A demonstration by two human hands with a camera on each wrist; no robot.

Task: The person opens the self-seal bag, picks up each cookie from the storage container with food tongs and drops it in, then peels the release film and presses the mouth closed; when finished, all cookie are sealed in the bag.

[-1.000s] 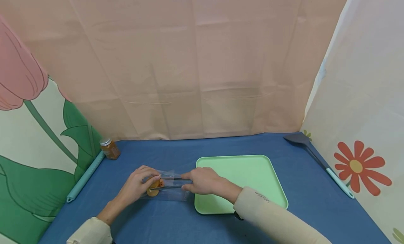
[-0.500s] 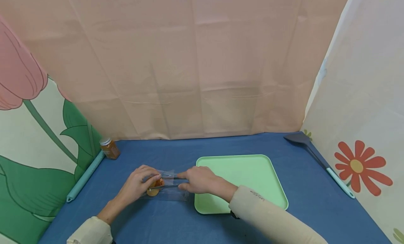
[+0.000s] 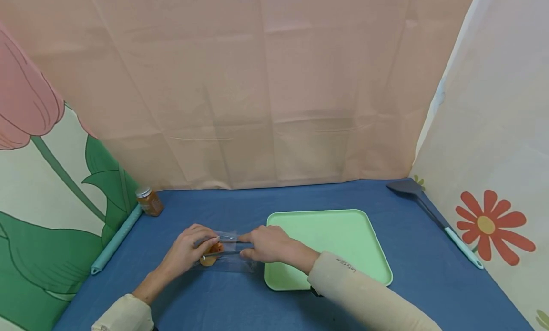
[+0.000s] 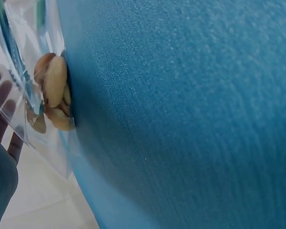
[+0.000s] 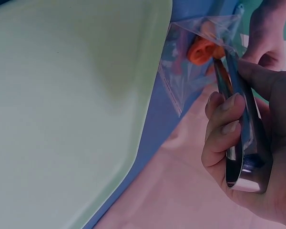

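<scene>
My left hand (image 3: 186, 250) pinches the top edge of a clear plastic bag (image 3: 240, 264) on the blue cloth. Inside the bag lie a round yellow piece (image 3: 208, 261), an orange piece with holes like a face (image 5: 200, 51), and several tan, flattish pieces (image 4: 56, 81). My right hand (image 3: 272, 244) grips metal tongs (image 5: 252, 143), thumb on one arm and fingers curled round the other. The tongs point left into the bag, arms spread apart, with their tips among the pieces and partly hidden by my left hand.
A light green tray (image 3: 330, 235) lies right of the bag, partly under my right forearm. Farther right is a turner (image 3: 433, 219) with a pale handle. At the left stand a brown jar (image 3: 149, 202) with a silver lid and a teal roll (image 3: 116, 240) along the edge.
My right hand has shifted slightly left, carrying the tongs a little farther toward the left hand. The left hand stays in place on the bag.
</scene>
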